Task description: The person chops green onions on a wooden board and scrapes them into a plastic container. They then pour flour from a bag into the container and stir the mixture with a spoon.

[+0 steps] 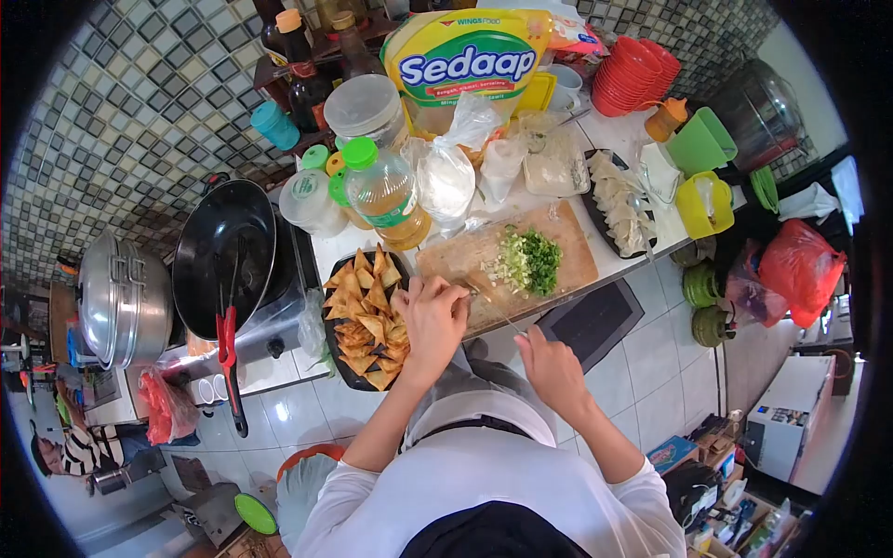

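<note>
A wooden cutting board point(567, 223) lies at the counter's front edge. Chopped green onion point(527, 262), pale pieces on the left and dark green on the right, is heaped on it. My right hand point(555, 372) is closed around the handle of a knife point(511, 323), whose thin blade points left over the board's front edge. My left hand point(433, 316) has its fingers bent and pressed together at the board's left end, by the blade tip; what they hold, if anything, is hidden. Beside my left hand, a black tray point(342, 367) carries folded golden fried pastries point(358, 307).
Behind the board stand an oil bottle point(379, 195), a tied bag of white powder point(446, 186) and a Sedaap pouch point(465, 70). A wok point(223, 260) with red-handled tongs point(227, 335) is left. Rightward are a plate of pale dumplings point(619, 205) and red bowls point(633, 79).
</note>
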{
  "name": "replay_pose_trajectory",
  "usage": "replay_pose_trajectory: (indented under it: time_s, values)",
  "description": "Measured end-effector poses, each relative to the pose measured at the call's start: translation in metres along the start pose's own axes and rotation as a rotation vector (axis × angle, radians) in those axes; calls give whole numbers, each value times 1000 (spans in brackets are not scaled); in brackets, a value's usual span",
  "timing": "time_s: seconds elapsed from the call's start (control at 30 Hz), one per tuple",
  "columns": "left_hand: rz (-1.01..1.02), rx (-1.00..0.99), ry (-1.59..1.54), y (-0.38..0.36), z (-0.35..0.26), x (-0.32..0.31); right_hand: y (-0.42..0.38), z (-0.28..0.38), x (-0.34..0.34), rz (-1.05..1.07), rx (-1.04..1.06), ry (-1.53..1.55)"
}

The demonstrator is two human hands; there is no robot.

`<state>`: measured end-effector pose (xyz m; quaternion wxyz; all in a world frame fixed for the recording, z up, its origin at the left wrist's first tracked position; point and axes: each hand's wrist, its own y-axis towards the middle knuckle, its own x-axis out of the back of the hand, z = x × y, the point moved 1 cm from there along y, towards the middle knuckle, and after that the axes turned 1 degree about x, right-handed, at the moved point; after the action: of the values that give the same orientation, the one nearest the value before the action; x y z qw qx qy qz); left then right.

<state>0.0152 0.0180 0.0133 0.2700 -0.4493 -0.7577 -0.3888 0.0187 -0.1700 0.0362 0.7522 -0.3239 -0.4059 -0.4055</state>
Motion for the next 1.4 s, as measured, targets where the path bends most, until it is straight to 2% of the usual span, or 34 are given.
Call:
replay_pose_trajectory:
  time_s: [0.13, 0.2, 0.3, 0.93, 1.17, 1.4]
  values:
    - [31, 36, 9, -3, 0, -2, 1, -1, 5, -7, -1, 114]
    - [26, 25, 18, -4, -1, -1, 4, 4, 4, 39, -90, 185]
    - [19, 21, 24, -5, -1, -1, 1, 3, 1, 9, -13, 226]
    - [-64, 1, 29, -10, -3, -5, 7, 9, 0, 51, -28, 128]
    - [-45, -42, 38, -10, -1, -1, 6, 4, 1, 34, -37, 228]
    - [-28, 42, -22, -9, -1, 0, 3, 6, 1, 37, -16, 290]
